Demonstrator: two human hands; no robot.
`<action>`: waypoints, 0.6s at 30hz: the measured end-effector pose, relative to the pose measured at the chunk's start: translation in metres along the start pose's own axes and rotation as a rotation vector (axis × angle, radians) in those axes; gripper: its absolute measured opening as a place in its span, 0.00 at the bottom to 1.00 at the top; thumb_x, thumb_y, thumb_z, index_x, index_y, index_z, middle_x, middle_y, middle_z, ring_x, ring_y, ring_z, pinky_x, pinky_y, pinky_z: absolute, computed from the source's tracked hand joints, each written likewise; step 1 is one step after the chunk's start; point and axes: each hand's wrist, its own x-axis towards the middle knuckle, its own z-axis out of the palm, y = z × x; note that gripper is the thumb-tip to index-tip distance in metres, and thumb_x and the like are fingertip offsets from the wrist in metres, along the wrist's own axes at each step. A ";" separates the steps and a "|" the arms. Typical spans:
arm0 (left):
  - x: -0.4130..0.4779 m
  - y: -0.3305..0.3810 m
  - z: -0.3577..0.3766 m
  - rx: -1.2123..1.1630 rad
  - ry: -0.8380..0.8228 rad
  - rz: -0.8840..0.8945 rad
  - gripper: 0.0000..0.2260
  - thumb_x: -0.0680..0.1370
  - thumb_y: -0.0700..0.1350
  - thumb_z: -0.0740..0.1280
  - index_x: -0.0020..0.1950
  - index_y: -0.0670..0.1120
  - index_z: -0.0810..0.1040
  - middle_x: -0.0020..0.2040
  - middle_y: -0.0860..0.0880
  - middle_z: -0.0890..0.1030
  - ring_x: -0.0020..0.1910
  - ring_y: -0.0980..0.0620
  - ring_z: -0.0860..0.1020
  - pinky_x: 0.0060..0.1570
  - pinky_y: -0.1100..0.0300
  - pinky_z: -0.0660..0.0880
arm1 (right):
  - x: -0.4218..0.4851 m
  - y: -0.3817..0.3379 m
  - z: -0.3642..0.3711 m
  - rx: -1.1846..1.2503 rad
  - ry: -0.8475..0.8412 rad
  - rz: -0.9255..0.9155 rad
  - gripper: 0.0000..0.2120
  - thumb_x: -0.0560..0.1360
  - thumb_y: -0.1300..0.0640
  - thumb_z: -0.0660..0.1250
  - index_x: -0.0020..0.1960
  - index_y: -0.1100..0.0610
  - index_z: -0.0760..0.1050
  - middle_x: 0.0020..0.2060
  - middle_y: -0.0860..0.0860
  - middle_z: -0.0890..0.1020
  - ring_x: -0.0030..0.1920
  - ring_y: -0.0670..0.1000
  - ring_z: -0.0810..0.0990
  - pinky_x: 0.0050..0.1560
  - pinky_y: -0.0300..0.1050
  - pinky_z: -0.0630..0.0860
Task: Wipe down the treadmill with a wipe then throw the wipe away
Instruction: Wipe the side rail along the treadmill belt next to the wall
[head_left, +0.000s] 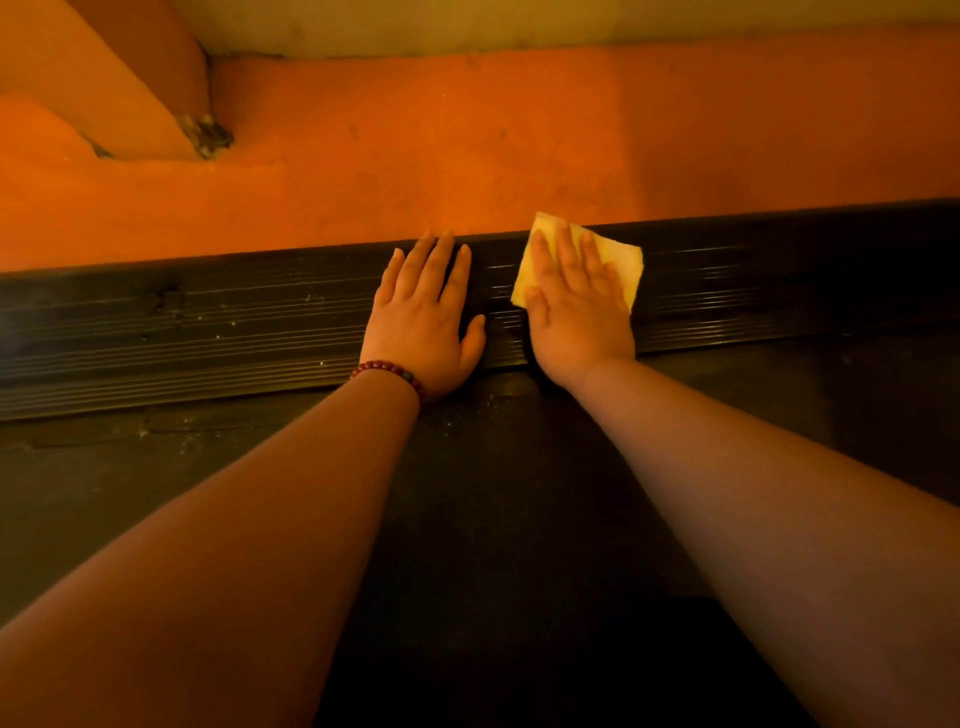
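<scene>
Right hand (576, 306) flat on wipe (621, 260) — side rail (208, 327), left hand (426, 317) beside.

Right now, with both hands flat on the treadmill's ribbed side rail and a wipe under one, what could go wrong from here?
1. The right hand presses the wipe with flat fingers, not gripping it; it might bunch on the ribbed side rail.
2. The wipe's far corner reaches past the rail's edge and could slide onto the orange floor.
3. The left hand lies beside the wipe, possibly blocking a leftward stroke toward the pale specks.
</scene>
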 end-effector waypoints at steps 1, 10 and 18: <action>-0.001 -0.001 -0.001 -0.009 0.002 0.007 0.31 0.81 0.57 0.52 0.79 0.43 0.49 0.80 0.44 0.47 0.78 0.46 0.45 0.74 0.50 0.39 | -0.005 -0.005 0.003 -0.015 -0.006 -0.050 0.26 0.84 0.50 0.44 0.79 0.49 0.37 0.78 0.49 0.38 0.77 0.52 0.36 0.74 0.48 0.37; -0.008 -0.008 -0.004 -0.001 -0.016 0.032 0.31 0.81 0.57 0.51 0.79 0.44 0.45 0.80 0.46 0.46 0.78 0.48 0.44 0.74 0.53 0.39 | -0.029 0.001 0.007 0.033 -0.019 0.106 0.26 0.84 0.51 0.44 0.78 0.49 0.36 0.78 0.50 0.37 0.77 0.52 0.37 0.75 0.47 0.37; -0.015 -0.017 0.000 0.023 -0.019 0.071 0.29 0.82 0.56 0.47 0.79 0.45 0.42 0.79 0.47 0.42 0.78 0.50 0.41 0.74 0.53 0.38 | -0.036 -0.003 0.011 0.000 -0.005 -0.092 0.26 0.84 0.51 0.45 0.79 0.48 0.38 0.78 0.50 0.40 0.77 0.50 0.38 0.74 0.46 0.36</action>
